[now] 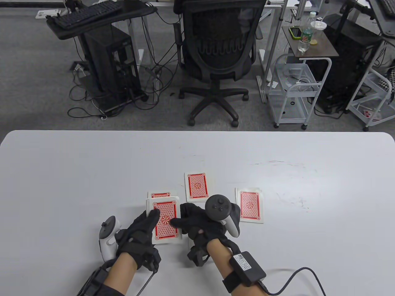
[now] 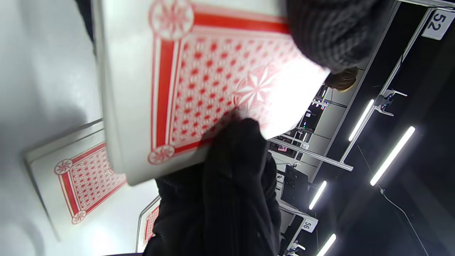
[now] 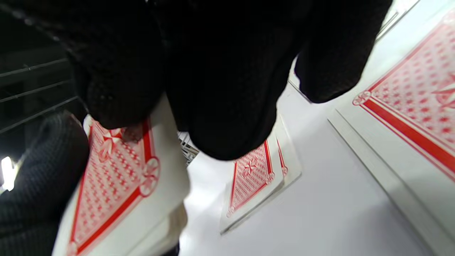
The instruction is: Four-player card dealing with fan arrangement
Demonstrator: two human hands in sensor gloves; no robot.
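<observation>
Red-backed card deck [image 1: 165, 222]: gripped in black-gloved left hand [image 1: 140, 229], near white desk's [image 1: 61, 172] front edge; black-gloved right hand [image 1: 200, 223] pinches its top card.

Black gloved fingers [image 3: 227, 89] of the right hand hung from the top edge, filling most of the frame. At lower left, a red-backed deck [image 3: 121, 199] sat tilted, one fingertip touching its top card near a corner, with another gloved hand [image 3: 35, 185] at its left. A face-down card pile [image 3: 256, 181] lay on the white table [image 3: 320, 220], and another card [image 3: 412, 117] lay at right.
</observation>
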